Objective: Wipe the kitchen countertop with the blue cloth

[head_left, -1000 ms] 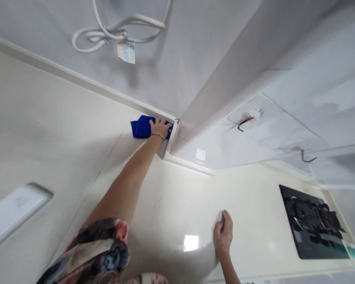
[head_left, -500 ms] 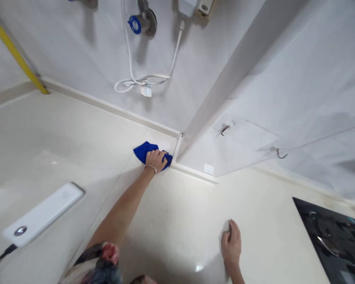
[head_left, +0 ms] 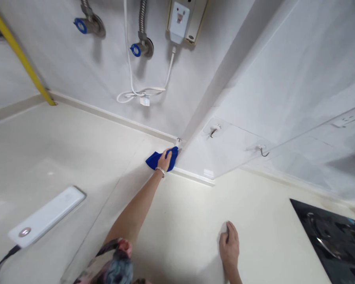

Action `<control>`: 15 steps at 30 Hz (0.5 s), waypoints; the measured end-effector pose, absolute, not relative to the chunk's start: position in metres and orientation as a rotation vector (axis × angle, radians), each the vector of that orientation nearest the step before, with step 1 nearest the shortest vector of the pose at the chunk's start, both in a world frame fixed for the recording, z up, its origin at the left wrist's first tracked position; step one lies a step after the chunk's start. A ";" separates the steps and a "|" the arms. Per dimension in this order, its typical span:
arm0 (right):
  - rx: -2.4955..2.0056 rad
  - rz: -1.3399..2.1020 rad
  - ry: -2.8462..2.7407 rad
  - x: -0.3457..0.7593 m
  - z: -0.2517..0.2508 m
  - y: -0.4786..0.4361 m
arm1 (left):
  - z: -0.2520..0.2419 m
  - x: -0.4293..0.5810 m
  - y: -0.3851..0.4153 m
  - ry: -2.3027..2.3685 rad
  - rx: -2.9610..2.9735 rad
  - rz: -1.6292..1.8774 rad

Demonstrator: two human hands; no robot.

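Note:
My left hand (head_left: 165,161), with a bracelet at the wrist, is closed on a blue cloth (head_left: 154,160). It presses the cloth into the corner where the cream countertop (head_left: 183,221) meets the raised edge strip (head_left: 195,177) and the jutting wall. Part of the cloth bunches up against that wall, and the rest spreads out to the left. My right hand (head_left: 229,246) rests on the countertop further right and nearer to me. Its fingers are stretched out, the thumb stands a little apart, and it holds nothing.
A white device (head_left: 49,217) with a black cable lies at the left. The black stove (head_left: 331,240) is at the right. On the wall are blue-handled valves (head_left: 140,48), a plugged-in white cord (head_left: 130,79) and hooks (head_left: 214,132). A yellow pipe (head_left: 23,59) meets the counter at back left.
My left hand has slid the blue cloth to the right, up against the corner and the jutting wall. My right hand stays at about the same place. The view has tilted up slightly.

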State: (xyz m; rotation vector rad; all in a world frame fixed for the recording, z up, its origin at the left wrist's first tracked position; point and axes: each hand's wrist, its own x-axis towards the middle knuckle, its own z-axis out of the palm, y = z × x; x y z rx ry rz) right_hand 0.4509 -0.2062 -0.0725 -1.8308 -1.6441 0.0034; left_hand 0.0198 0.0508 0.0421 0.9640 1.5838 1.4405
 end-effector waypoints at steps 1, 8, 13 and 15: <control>-1.827 0.007 -1.646 0.451 -0.072 -0.206 | 0.040 0.026 0.051 1.575 0.965 1.408; -1.848 0.002 -1.668 0.452 -0.070 -0.206 | 0.031 0.024 0.050 1.470 0.992 1.363; -1.849 0.003 -1.680 0.451 -0.068 -0.208 | 0.032 0.036 0.065 1.780 0.917 1.254; -1.866 0.005 -1.682 0.451 -0.067 -0.209 | 0.031 0.038 0.074 1.832 0.898 1.187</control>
